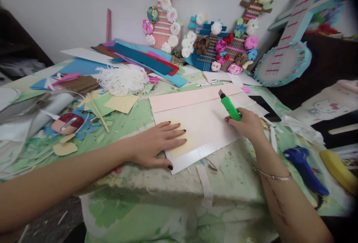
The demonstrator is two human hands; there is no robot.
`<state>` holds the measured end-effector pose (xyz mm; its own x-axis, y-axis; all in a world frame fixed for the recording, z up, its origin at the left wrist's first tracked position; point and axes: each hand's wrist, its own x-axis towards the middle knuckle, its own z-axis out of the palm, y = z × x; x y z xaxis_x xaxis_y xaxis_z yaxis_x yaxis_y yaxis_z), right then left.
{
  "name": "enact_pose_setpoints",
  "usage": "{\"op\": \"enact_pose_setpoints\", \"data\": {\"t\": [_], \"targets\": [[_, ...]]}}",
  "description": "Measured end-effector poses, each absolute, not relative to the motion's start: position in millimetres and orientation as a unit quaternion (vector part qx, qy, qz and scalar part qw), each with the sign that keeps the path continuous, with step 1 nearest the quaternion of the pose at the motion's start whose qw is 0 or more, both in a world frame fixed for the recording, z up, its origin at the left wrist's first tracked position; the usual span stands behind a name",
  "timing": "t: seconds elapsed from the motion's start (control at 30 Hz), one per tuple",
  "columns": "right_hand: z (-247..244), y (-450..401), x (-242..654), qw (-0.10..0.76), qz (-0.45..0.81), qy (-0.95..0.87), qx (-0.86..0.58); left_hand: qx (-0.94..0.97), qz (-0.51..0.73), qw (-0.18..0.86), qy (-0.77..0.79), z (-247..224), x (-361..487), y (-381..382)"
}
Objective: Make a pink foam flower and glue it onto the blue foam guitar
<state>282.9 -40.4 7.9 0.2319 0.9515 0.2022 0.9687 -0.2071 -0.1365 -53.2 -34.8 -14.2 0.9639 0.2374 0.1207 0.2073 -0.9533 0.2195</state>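
Note:
A large white sheet point(201, 123) lies on the green patterned tablecloth, with a pale pink strip point(190, 99) along its far edge. My left hand point(159, 142) rests flat on the sheet's left part, fingers spread, beside a faint yellow patch. In my right hand point(243, 122) is a green utility knife point(229, 107), its blade end pointing up and away to the left. The knife is above the right part of the sheet. My right fingers are wrapped round its lower end.
White string point(125, 81), coloured strips point(151, 60) and paper scraps point(121, 103) lie at the left and back. Flower-decorated instruments point(209, 49) stand along the wall. A blue glue gun point(306, 170) and a yellow object point(338, 170) lie at the right. A dark phone-like slab point(267, 109) sits behind my right hand.

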Motion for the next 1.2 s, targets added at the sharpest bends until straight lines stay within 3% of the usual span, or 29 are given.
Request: {"op": "enact_pose_setpoints", "data": {"t": [1.2], "targets": [[9.9,-41.8,280.9,0.110,-0.031,-0.616,-0.779,0.988,0.065,0.119,0.073,-10.5,-60.1,-29.1]]}}
